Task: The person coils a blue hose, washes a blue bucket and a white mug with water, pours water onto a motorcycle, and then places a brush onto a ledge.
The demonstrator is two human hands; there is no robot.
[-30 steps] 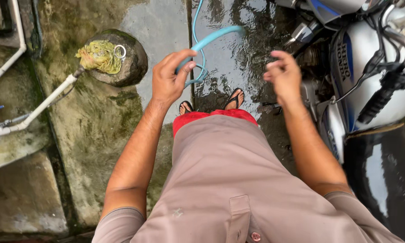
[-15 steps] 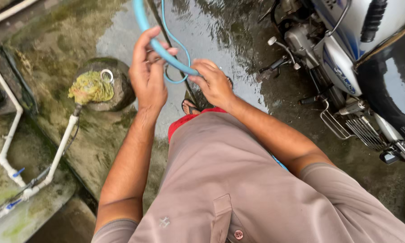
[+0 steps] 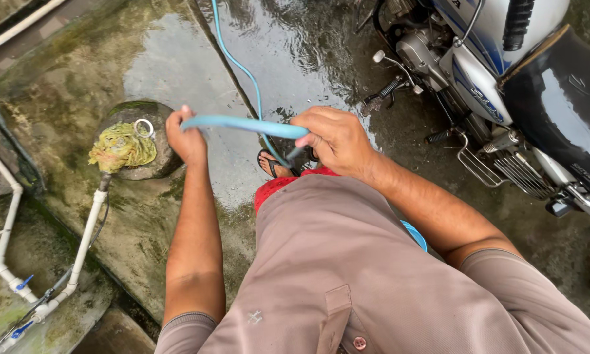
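While the motorbike (image 3: 504, 72) sat parked on wet concrete, both the left hand (image 3: 187, 137) and right hand (image 3: 334, 141) gripped a blue hose (image 3: 242, 123) stretched between them.

Single head-worn view, looking steeply down, close over wet ground (image 3: 177, 72)
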